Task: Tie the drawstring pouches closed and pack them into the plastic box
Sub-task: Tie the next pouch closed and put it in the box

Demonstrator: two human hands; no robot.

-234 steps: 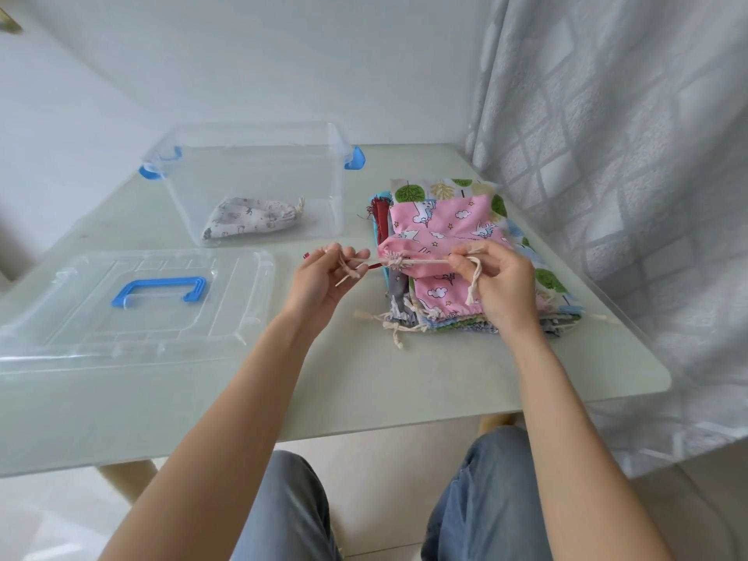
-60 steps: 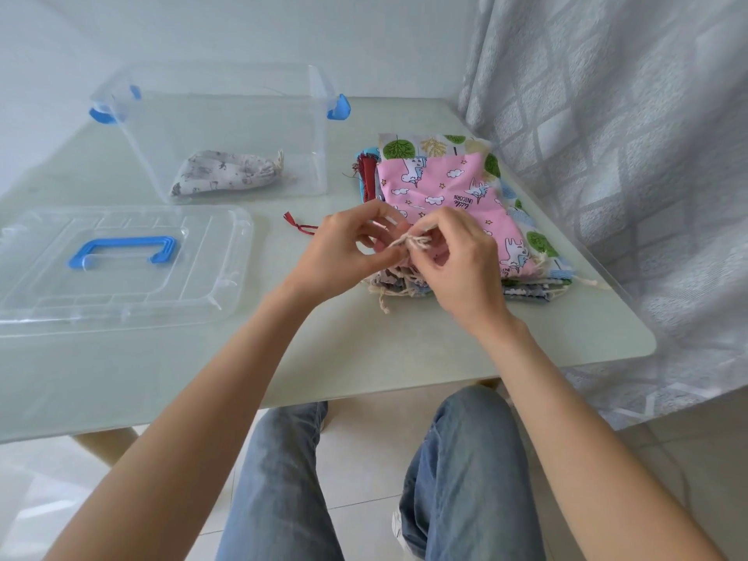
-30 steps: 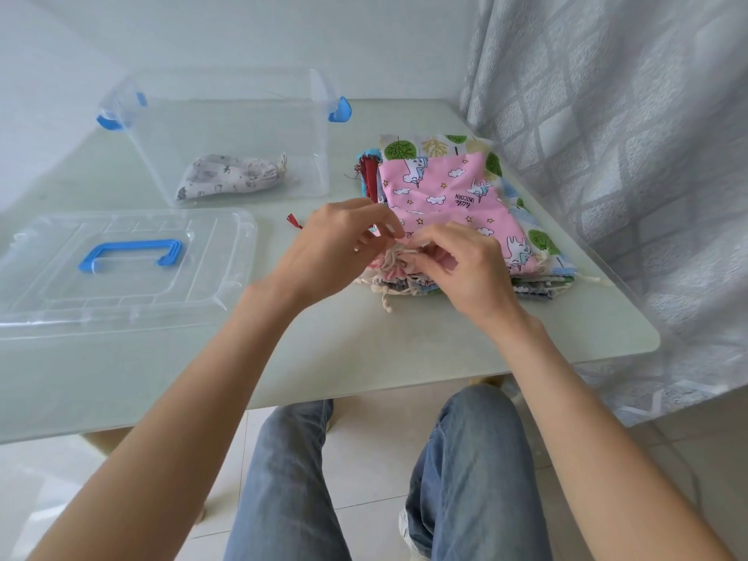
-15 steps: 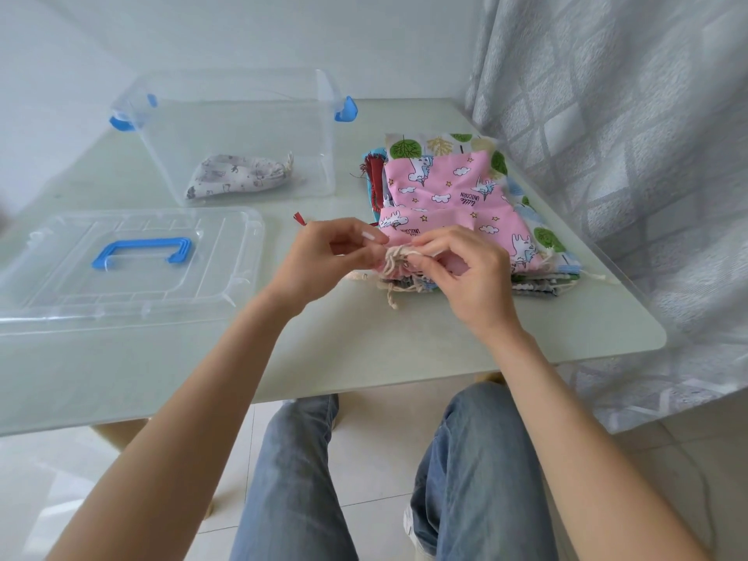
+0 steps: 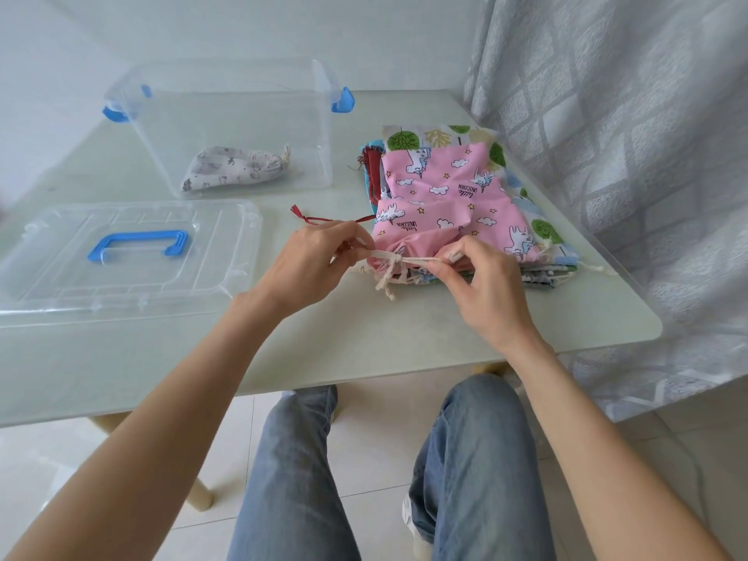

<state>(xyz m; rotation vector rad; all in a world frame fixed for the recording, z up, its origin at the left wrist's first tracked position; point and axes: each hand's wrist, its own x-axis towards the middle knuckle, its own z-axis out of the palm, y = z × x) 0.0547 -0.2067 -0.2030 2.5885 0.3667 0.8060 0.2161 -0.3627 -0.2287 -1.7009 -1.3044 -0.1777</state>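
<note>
Since half a second ago the hands are drawing apart: the left hand (image 5: 319, 257) and the right hand (image 5: 481, 285), which were bunched together over the gathered mouth, are now pulling the cord (image 5: 398, 260) out to either side, so it is stretching straight between them with a knot forming at its middle. Each hand is pinching one end of that cord between thumb and fingertips, the other fingers curling loosely. The pink pouch (image 5: 441, 196) is lying on top of the stack (image 5: 542, 261) of flat pouches toward the table's right edge, its gathered mouth facing the near edge. It is looking soft, light and limp, so it is likely giving way and sliding on the stack under any pull; the cord ends are the sensible place to hold while tightening, and the gathered neck just behind the knot for lifting afterwards. The box (image 5: 226, 127) is standing near the far edge, with one tied grey pouch (image 5: 234, 168) already lying inside, well apart from the stack, and the lid (image 5: 121, 253) is resting near the left edge. The fingertips are hiding exactly how the cord is wrapping, so whether the knot is fully seated is hard to say. The lower pouches are showing only as edges and loose cords, too many to count, and a red cord (image 5: 324, 219) is trailing out from under the stack.
</note>
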